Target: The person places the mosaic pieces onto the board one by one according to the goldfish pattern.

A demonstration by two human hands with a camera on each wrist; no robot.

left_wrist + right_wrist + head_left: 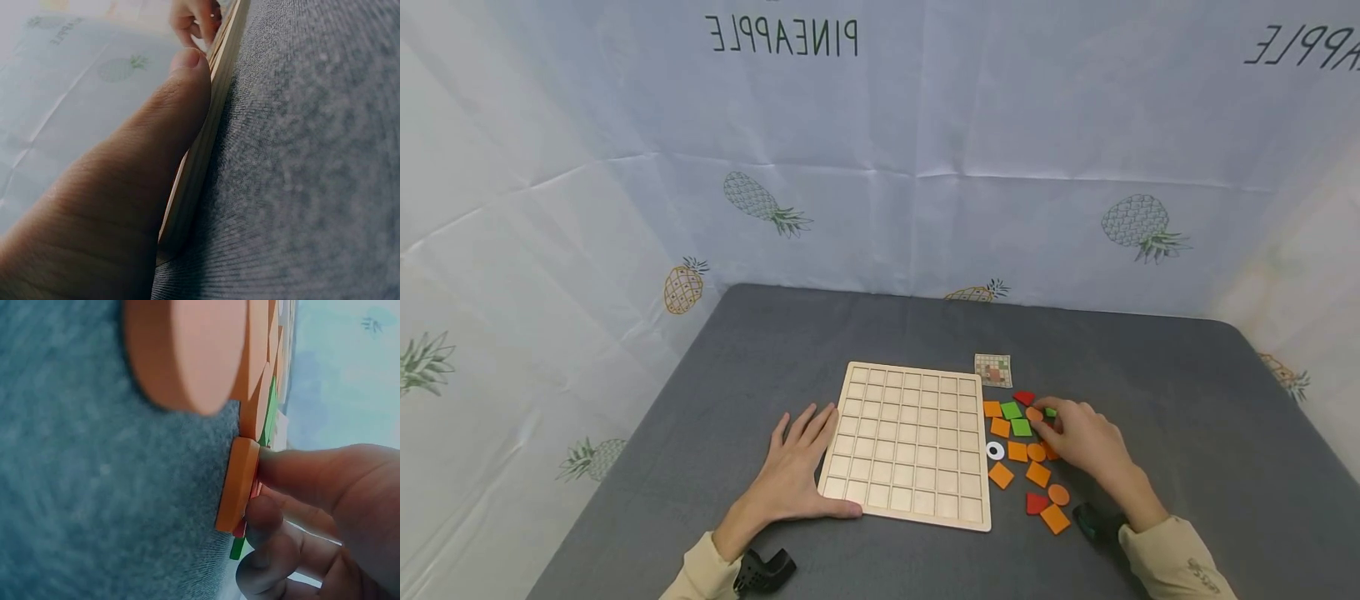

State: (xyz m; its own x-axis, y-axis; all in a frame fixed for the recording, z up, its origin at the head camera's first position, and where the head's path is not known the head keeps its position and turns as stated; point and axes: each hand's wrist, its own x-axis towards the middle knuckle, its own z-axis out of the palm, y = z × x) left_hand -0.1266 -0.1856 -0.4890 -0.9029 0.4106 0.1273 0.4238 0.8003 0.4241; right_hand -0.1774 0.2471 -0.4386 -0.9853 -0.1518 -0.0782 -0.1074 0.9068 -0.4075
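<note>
My left hand (796, 477) rests at the left side of a pale wooden grid board (904, 442), fingers spread and straight. Its fingertips touch the left edge and its thumb lies along the front edge; in the left wrist view the thumb (169, 112) presses the board's side. To the right of the board, my right hand (1086, 437) reaches into loose flat pieces, thumb and index finger around an orange round piece (1034, 414). In the right wrist view the fingertips sit behind an orange piece (239, 484), which hides the grip.
A small pattern card (993, 370) lies beyond the pieces. Around the right hand are orange squares (1017, 452), green squares (1021, 427), red pieces (1037, 503) and a white ring-like piece (995, 451). All lie on a grey cloth-covered table (1195, 433).
</note>
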